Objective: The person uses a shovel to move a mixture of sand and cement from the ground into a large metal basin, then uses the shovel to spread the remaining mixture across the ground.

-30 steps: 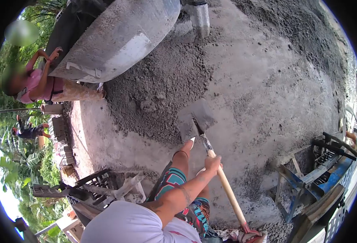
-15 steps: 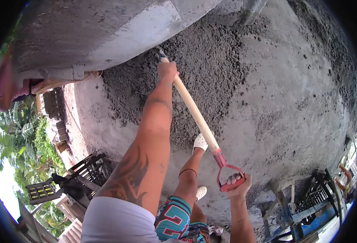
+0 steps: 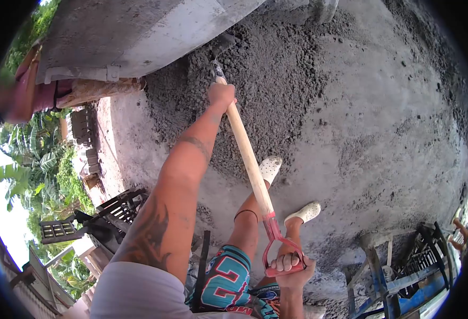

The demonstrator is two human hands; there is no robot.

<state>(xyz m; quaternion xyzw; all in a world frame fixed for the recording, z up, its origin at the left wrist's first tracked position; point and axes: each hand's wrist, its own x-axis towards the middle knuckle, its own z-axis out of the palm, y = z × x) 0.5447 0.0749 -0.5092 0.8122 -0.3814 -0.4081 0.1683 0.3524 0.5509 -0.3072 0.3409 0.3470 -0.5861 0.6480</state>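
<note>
A shovel with a pale wooden shaft (image 3: 249, 154) and a red D-shaped handle runs from lower right to upper left. My left hand (image 3: 222, 95) is wrapped round the shaft near its metal socket. My right hand (image 3: 292, 270) grips the red handle (image 3: 272, 228). The shovel's blade (image 3: 223, 47) lies at the pile of wet grey mix (image 3: 276, 69), partly buried, beside the large grey metal drum or container (image 3: 154, 37).
Another person (image 3: 58, 95) stands at the far left beyond the grey metal body. My feet in white clogs (image 3: 309, 211) are on the concrete floor. Blue metal frames (image 3: 414, 282) stand lower right, dark racks (image 3: 119, 210) lower left. Stacked blocks (image 3: 82, 130) and plants are farther left.
Both hands still hold the shovel. Its red handle and my right hand have moved left and down in view. One clog has come into fuller view, and more of the other person shows.
</note>
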